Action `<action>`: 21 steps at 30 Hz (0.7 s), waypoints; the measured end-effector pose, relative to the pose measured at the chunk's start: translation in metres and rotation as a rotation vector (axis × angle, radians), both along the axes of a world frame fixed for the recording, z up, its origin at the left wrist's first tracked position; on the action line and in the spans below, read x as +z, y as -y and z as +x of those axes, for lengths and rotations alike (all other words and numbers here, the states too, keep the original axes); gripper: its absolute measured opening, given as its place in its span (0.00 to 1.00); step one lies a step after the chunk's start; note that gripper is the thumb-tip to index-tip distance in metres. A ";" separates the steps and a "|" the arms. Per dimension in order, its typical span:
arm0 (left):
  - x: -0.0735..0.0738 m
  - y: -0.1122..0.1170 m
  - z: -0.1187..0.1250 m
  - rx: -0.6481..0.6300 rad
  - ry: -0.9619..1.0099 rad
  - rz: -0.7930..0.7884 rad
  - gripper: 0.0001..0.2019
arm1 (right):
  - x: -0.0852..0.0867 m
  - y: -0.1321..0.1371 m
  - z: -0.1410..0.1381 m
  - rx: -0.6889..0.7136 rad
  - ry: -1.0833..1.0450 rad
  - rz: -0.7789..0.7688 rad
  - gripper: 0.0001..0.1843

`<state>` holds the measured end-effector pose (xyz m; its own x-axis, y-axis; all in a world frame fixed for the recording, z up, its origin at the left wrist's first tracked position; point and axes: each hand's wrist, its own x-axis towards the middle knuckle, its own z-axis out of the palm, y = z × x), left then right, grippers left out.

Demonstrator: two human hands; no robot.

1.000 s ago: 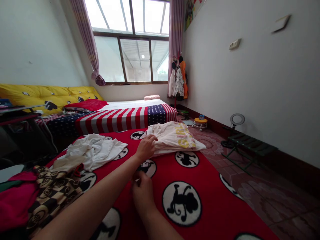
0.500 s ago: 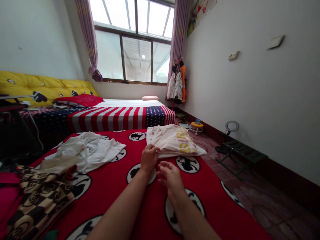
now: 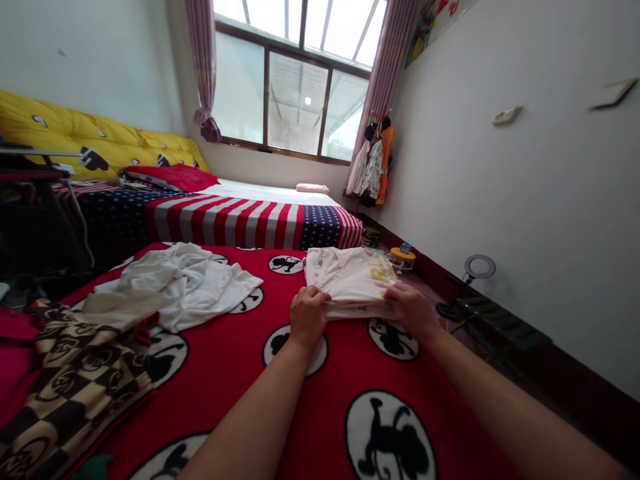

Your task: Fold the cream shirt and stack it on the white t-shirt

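A cream T-shirt (image 3: 350, 277) with yellow lettering lies folded on a red blanket (image 3: 225, 393) printed with black-and-white cartoon circles. My left hand (image 3: 309, 315) is closed on the shirt's near left corner. At its near right side, my right hand (image 3: 411, 308) grips the edge, with the fingertips partly over the lettering. Another pale layer shows beneath the shirt's front edge. To the left rests a crumpled white garment (image 3: 185, 283), apart from both hands.
Brown checked clothing (image 3: 85, 380) and a magenta cloth (image 3: 17, 367) lie at the left. Behind stands a bed with a striped, starred cover (image 3: 225, 223). On the right floor are a dark green folding stool (image 3: 500, 320), a ring light (image 3: 480, 267) and a small yellow stool (image 3: 403, 255).
My right hand has moved from the blanket to the shirt's right side and taken hold. The shirt's right part is now drawn in, making it narrower. The view has turned slightly.
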<state>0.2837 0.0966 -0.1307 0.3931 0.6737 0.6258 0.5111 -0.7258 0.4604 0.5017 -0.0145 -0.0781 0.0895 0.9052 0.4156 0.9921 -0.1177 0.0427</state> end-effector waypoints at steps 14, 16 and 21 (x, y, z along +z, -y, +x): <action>0.005 0.009 0.001 0.019 -0.068 -0.026 0.03 | 0.037 -0.123 -0.027 -0.158 -0.120 -0.045 0.17; 0.004 0.008 0.001 0.017 -0.059 -0.034 0.03 | 0.031 -0.151 -0.037 -0.144 -0.135 -0.026 0.17; 0.003 0.007 0.002 0.014 -0.049 -0.046 0.03 | 0.012 -0.203 -0.058 -0.172 -0.190 0.019 0.32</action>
<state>0.2858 0.0895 -0.1276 0.4126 0.7070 0.5744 0.5435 -0.6971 0.4676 0.4439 0.1887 -0.0656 0.3195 0.8620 0.3935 0.9475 -0.2843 -0.1464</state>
